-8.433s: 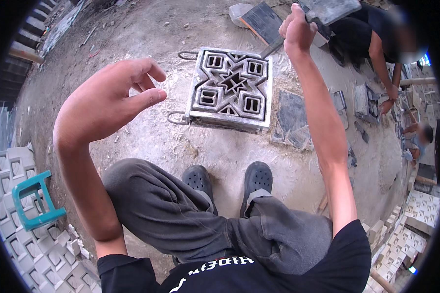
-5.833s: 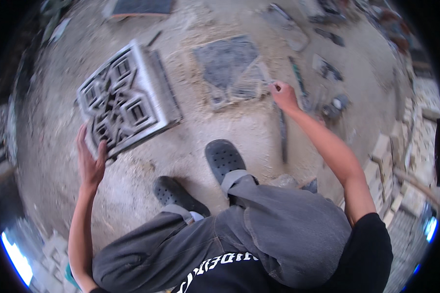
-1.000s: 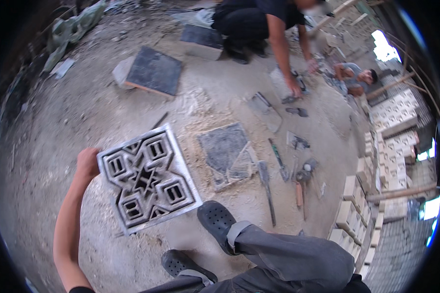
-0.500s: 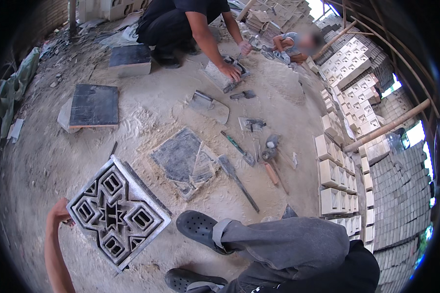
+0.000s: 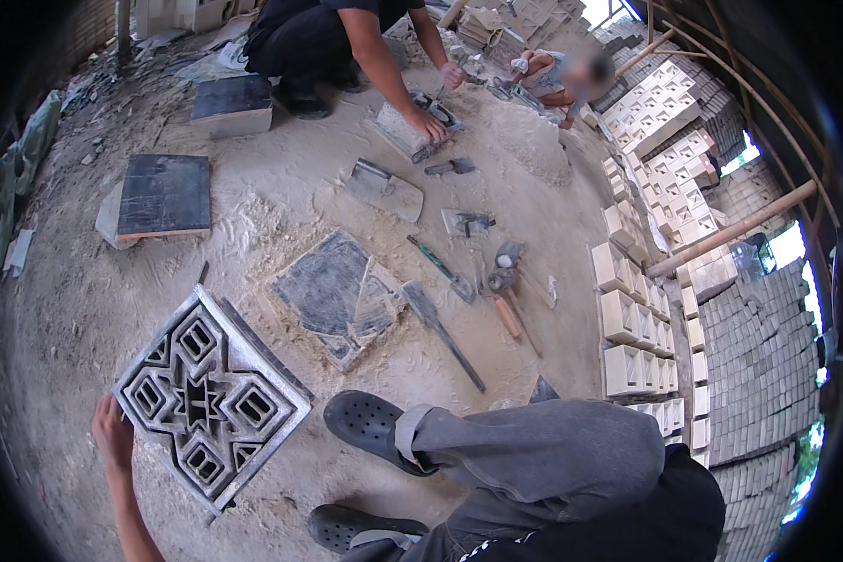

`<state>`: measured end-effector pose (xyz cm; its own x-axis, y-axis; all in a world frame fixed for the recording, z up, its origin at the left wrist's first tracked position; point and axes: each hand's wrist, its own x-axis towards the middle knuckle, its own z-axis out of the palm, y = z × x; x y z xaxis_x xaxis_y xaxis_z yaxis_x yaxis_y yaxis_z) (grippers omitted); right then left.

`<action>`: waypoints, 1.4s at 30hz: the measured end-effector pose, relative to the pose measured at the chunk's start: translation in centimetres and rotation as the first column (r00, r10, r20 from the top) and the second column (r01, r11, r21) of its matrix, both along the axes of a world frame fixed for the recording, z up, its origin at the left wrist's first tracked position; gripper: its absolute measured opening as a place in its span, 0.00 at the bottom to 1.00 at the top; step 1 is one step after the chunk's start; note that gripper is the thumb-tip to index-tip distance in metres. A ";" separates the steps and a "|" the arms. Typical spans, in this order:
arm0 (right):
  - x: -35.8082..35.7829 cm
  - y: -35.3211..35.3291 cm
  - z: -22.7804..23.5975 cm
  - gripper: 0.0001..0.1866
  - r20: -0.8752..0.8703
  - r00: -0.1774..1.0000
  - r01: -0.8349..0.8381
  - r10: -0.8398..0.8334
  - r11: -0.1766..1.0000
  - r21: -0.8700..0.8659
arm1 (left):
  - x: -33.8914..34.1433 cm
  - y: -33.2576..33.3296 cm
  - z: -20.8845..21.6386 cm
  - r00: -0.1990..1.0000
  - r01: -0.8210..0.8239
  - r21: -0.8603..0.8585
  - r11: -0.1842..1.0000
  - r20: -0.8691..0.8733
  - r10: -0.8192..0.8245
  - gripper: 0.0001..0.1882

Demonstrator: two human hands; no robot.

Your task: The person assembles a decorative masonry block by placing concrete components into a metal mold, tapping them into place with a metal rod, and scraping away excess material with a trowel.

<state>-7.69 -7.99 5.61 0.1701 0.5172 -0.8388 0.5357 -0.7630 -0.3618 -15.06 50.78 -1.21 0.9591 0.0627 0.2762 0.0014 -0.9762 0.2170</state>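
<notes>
At the left corner of a square metal block mould, my left hand has its fingers curled against the edge. The fingertips are partly hidden there. The mould's upper face shows a star in the middle and several rectangular cores around it, and a dark slab edge shows along its upper right side. My right hand is out of view. Right of the mould lies a dark square board crusted with pale sand, a lighter piece across its right part. A long flat bar rests beside that board.
Ahead, a co-worker crouches over another mould; a second person sits farther back. Trowels, a green-handled tool and a mallet lie on the sandy ground. Pale blocks stand stacked right. My shoes are near the mould.
My left hand has slid a little down along the mould's edge. The whole view has shifted slightly. The co-worker's hands stay at the other mould, and the seated person's arm has moved.
</notes>
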 end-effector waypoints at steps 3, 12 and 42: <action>-0.1 -0.2 -0.2 0.13 0.005 1.000 0.006 -0.006 1.000 0.002 | 0.3 3.1 -1.3 0.972 -0.111 -0.538 0.835 -0.233 -0.021 0.08; -0.5 -1.2 -0.6 0.13 0.017 0.999 0.032 -0.032 0.999 0.003 | 0.6 -1.2 2.5 0.795 -0.593 -0.770 0.235 -0.513 0.323 0.21; -4.5 -10.7 -14.4 0.11 0.010 0.771 0.636 -0.637 0.770 0.061 | -16.6 -17.4 1.5 0.868 -0.470 -0.878 -0.091 -0.479 0.129 0.21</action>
<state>-12.16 -18.69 -8.77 0.4985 0.3236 -0.8042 -0.0554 -0.9139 -0.4021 -31.65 33.34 0.27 0.7601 0.3903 -0.5195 0.4264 0.3037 0.8520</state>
